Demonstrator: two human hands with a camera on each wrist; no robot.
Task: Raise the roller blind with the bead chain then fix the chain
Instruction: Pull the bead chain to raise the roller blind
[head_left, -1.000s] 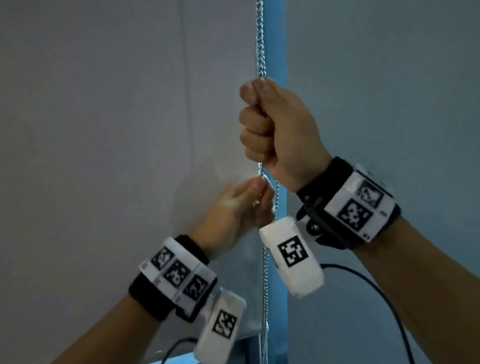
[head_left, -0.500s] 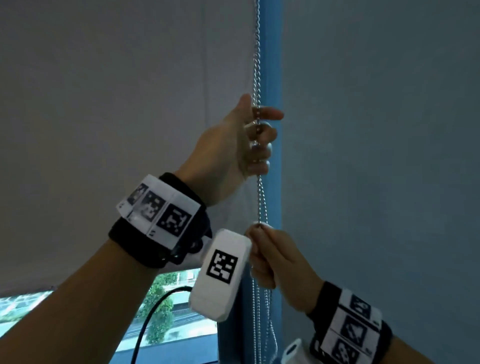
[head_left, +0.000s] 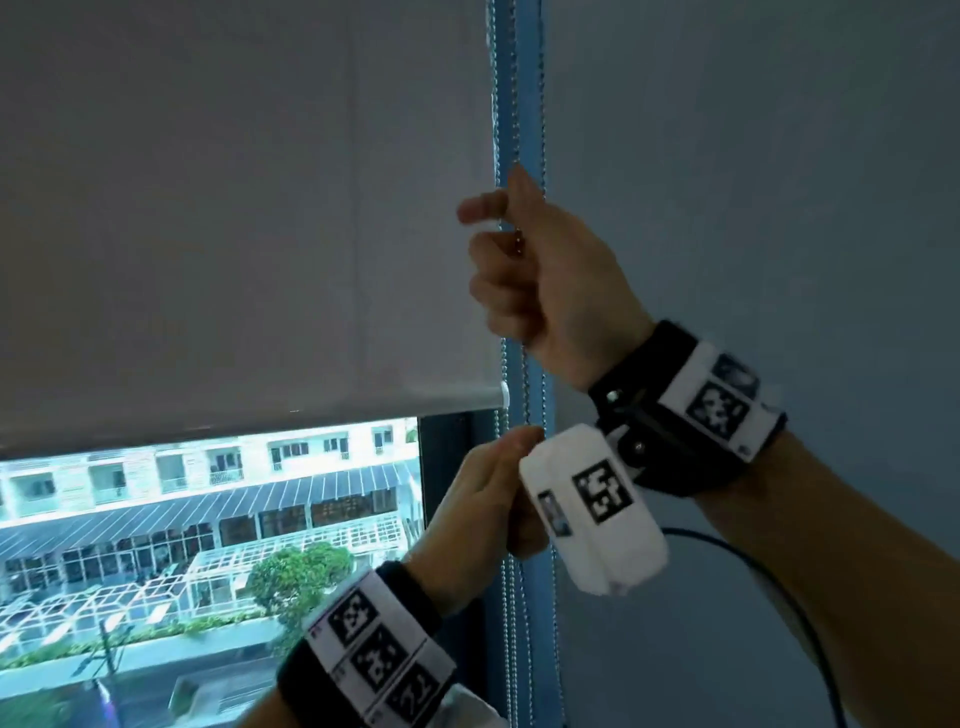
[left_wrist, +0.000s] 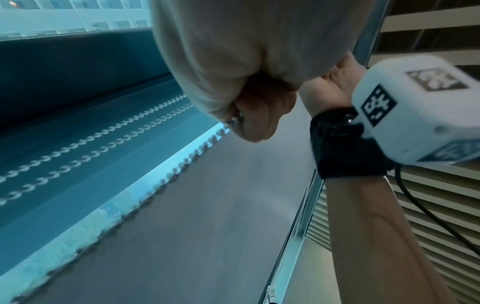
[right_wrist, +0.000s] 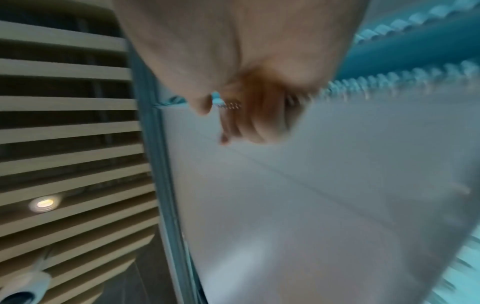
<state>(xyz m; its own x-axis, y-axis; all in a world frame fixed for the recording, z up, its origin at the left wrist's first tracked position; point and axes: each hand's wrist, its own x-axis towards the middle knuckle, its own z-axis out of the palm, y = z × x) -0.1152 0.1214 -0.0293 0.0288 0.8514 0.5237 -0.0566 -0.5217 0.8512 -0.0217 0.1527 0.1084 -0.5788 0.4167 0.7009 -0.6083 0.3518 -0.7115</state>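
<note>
The grey roller blind (head_left: 234, 208) hangs part-way up, with its bottom bar (head_left: 415, 402) above the bare glass. The metal bead chain (head_left: 501, 104) runs down in several strands along the blind's right edge. My right hand (head_left: 540, 275) is the upper one and its fingers are curled round one strand. Below it, partly behind the right wrist's white camera box (head_left: 592, 504), my left hand (head_left: 483, 499) grips the chain in a fist. In the left wrist view the chain (left_wrist: 182, 162) comes out of the left fist (left_wrist: 257, 115). The right wrist view is blurred, with the chain (right_wrist: 389, 80) running into the right hand's fingers (right_wrist: 249, 115).
A blue window frame (head_left: 524, 130) stands just behind the chain, with a plain wall (head_left: 753, 208) to its right. Buildings and trees show through the window glass (head_left: 208, 519). A black cable (head_left: 779, 597) trails from my right wrist. A slatted ceiling (right_wrist: 64, 123) with a lamp (right_wrist: 43, 203) is overhead.
The hands have swapped places: the right hand went from low to high on the chain, the left hand from high to low. The blind's bottom bar stands higher and more window shows.
</note>
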